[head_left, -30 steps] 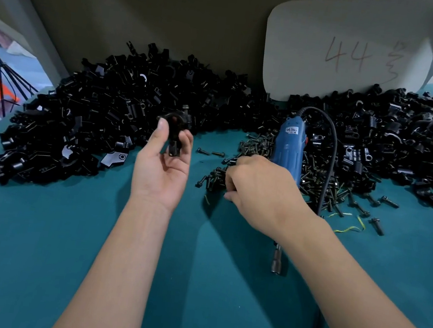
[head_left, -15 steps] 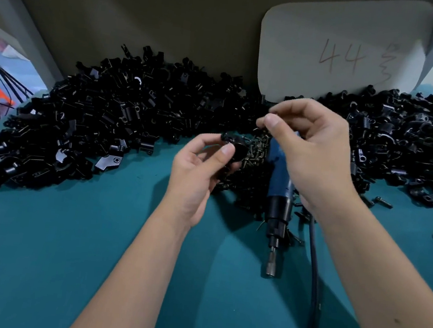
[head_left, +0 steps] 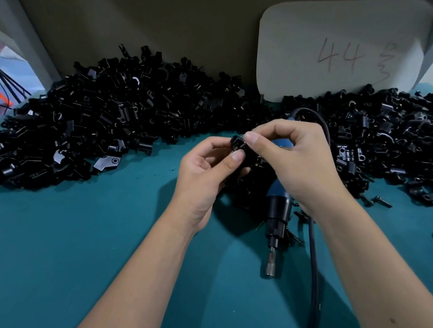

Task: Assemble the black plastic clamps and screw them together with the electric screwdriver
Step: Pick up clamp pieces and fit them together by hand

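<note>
Clamp (head_left: 240,150) is mid-frame, held off the table between both hands. Left hand (head_left: 206,173) grips it from below, thumb and fingers curled round the black body. Right hand (head_left: 292,159) comes in from above, index and thumb pinched together at the clamp's top edge. Likely a screw in that pinch, but it's too small and dark to confirm.

Step in hand, as I read it: seating a screw into the clamp by hand, before driving.

Electric screwdriver (head_left: 277,206) lies on the table just under the right hand, blue body partly hidden, bit (head_left: 270,266) pointing toward the bottom of the frame, cord (head_left: 311,271) running down lower right. Nobody is holding it.

Next move probably calls for: right hand lets go once the screw sits straight, picks up the screwdriver, lines the bit up on the screw head while the left hand keeps the clamp halves aligned. Risk: screw tips out when released.

Loose screws (head_left: 377,201) lie right of the driver. Clamp-part piles sit upper left (head_left: 100,122) and upper right (head_left: 404,137). Card marked "44" (head_left: 341,51) leans against the back wall.
</note>
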Tool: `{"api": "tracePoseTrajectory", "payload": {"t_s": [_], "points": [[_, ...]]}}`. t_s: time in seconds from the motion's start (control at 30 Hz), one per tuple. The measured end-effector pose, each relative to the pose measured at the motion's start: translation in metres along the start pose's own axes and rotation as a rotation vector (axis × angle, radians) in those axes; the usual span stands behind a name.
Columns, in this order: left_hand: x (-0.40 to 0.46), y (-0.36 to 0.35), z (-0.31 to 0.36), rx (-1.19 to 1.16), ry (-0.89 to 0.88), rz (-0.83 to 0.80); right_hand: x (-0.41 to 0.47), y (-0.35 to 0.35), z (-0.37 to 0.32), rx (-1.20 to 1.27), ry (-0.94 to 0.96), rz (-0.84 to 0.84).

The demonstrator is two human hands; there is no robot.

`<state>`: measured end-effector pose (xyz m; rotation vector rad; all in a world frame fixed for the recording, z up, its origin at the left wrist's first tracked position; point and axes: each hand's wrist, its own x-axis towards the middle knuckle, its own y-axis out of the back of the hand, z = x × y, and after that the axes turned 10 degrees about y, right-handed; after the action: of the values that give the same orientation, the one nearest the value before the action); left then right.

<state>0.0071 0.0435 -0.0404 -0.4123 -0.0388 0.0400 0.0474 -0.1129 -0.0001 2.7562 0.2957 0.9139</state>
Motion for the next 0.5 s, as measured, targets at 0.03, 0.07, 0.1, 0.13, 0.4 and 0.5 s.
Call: {"api": "tracePoseTrajectory", "payload": {"t_s": [0.03, 0.07, 0.1, 0.13, 0.4, 0.5], "points": [[-0.0003, 0.0000, 0.0002, 0.006, 0.003, -0.005, 0.0000, 0.0002, -0.0002, 0.004, -0.004, -0.006], [-0.0004, -0.0001, -0.0001, 0.009, 0.005, -0.010, -0.0004, -0.0002, -0.0005, 0.009, -0.007, -0.004], [-0.0005, -0.0001, -0.0003, 0.009, 0.007, -0.013, -0.0011, -0.0011, -0.0007, 0.011, -0.006, 0.003], [-0.0006, -0.0005, -0.0007, 0.007, 0.010, -0.011, -0.0019, -0.0024, -0.0009, 0.008, 0.000, 0.013], [-0.0006, -0.0068, -0.0032, -0.003, 0.047, -0.009, -0.0065, -0.0083, -0.0076, -0.387, 0.151, 0.129], [-0.0001, -0.0068, 0.0015, -0.134, 0.074, -0.006, -0.0035, -0.0052, -0.0082, -0.368, 0.166, 0.113]]}}
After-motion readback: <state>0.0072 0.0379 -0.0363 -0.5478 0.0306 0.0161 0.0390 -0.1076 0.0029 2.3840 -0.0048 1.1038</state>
